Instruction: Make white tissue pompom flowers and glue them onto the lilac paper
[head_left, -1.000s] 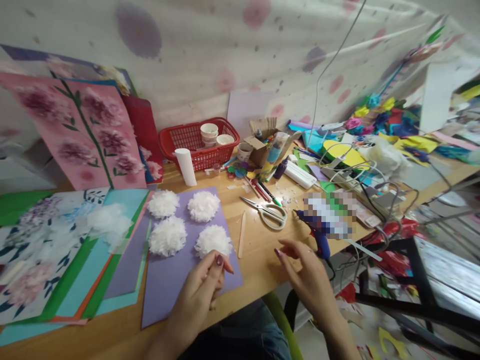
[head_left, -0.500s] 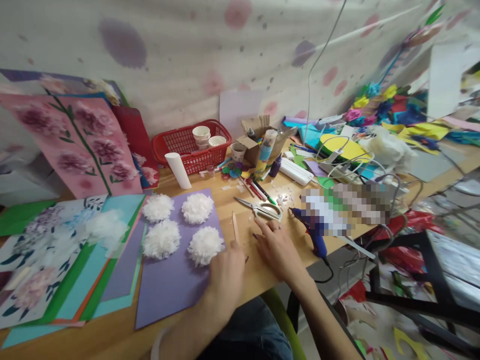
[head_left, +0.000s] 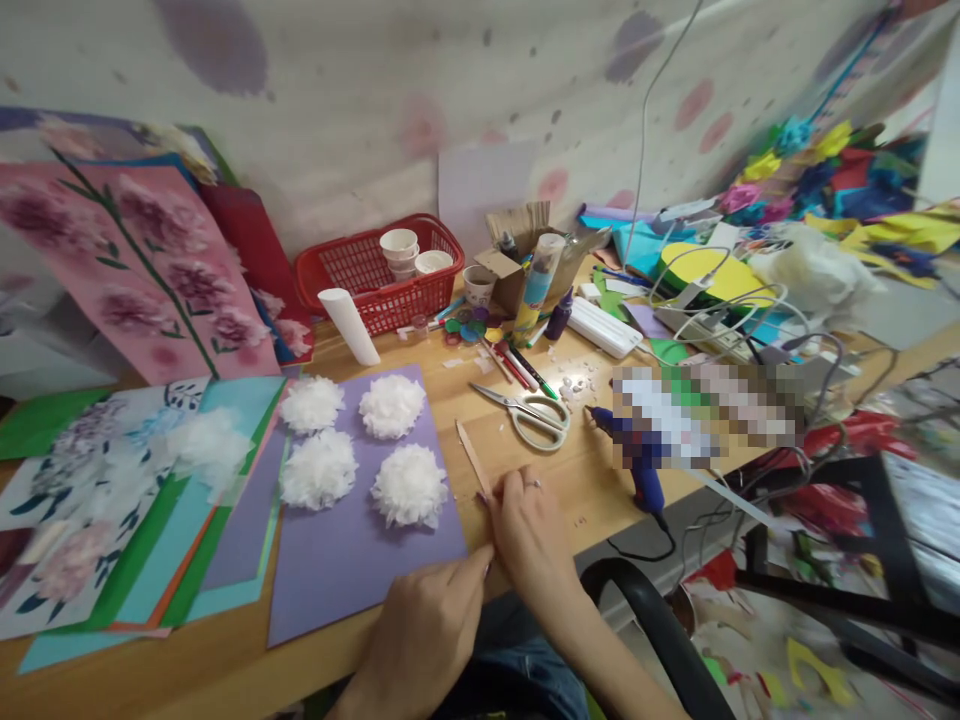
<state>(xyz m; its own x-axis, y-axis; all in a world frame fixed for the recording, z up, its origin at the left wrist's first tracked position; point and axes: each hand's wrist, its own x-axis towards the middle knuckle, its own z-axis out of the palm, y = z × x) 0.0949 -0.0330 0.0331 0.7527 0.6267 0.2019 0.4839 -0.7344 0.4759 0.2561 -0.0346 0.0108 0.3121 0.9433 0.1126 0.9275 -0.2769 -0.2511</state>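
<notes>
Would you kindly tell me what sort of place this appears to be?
Probably a craft workspace: a wooden table holds white ruffled flowers on purple card, with scissors and a glue gun nearby.

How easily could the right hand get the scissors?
Yes, probably easily. The scissors lie just beyond the right hand, and only table shows between them. The hand is at the stick's near end; I can't tell if it's gripping it.
</notes>
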